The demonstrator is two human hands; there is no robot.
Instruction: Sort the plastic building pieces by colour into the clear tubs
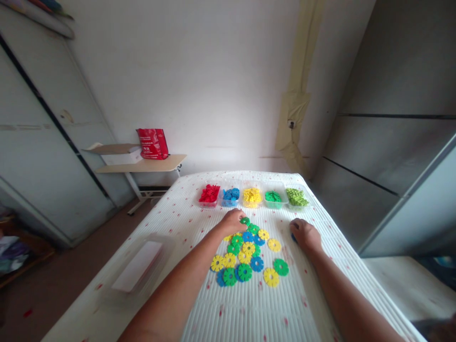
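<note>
At the far edge of a loose pile, my left hand (233, 222) is closed with its fingertips on a green notched plastic disc (245, 221). To the right of the pile, my right hand (307, 233) curls over a blue disc (294, 237), of which only a sliver shows. Between my arms lie several flower-like discs, among them a yellow disc (271, 277), a green disc (281, 267) and a blue disc (256, 263). Some of them overlap.
Along the far side stand clear tubs of red pieces (209, 194), blue pieces (231, 195), yellow pieces (252, 195), green pieces (272, 196) and light green pieces (297, 196). A clear plastic container (162, 259) lies left. Beyond, a side table (153, 164) bears a red bag (153, 144).
</note>
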